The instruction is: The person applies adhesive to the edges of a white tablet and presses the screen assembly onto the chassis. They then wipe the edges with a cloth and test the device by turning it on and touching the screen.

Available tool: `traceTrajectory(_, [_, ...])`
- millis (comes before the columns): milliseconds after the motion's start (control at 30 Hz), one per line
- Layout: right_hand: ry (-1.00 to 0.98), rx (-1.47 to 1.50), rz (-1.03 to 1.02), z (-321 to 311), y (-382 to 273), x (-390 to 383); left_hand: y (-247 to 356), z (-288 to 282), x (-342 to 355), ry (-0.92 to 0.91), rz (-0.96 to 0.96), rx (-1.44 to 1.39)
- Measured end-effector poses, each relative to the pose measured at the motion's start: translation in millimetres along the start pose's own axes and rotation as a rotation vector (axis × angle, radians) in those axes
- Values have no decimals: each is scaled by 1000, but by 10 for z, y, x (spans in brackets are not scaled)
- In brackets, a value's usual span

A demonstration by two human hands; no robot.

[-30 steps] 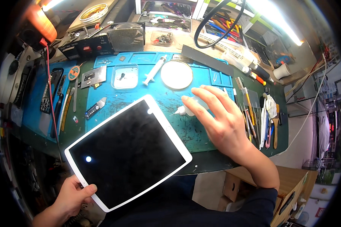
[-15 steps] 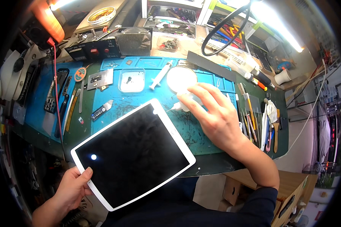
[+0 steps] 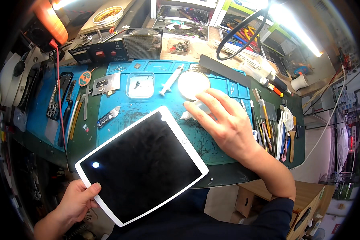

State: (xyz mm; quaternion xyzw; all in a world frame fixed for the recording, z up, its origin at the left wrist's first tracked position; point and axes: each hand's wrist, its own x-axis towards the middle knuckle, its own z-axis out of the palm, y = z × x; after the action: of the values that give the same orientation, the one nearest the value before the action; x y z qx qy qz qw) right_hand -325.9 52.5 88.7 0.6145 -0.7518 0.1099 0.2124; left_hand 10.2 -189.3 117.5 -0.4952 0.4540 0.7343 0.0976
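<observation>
A white-framed tablet with a dark screen is tilted above the bench's front edge. My left hand grips its lower left edge, thumb on the front and fingers behind. Above the tablet's right edge, my right hand is closed around a small white nozzle bottle, mostly hidden by the fingers. The bottle's narrow tip points left and down, a little apart from the tablet's upper right corner. Just beyond that hand lies a white round disc. A plastic syringe lies left of the disc.
A blue work mat covers the bench, with a clear box and a utility knife on it. Several brushes and tools lie at the right. A black cable loop hangs overhead; a red wire crosses the left side.
My left thumb reaches slightly farther over the tablet's front. The tablet sits a touch lower in view. My right hand, still around the bottle, has turned slightly, with the tip near the same edge.
</observation>
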Motion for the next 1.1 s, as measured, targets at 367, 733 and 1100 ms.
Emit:
traceTrajectory(367, [-7, -5, 6, -13, -11, 12, 3, 18, -9, 19, -1, -16])
traceTrajectory(733, [-42, 46, 29, -45, -18, 64, -8, -15, -8, 30, -5, 1])
traceTrajectory(1100, [52, 163, 150, -48, 36, 6, -5, -11, -4, 4, 1, 6])
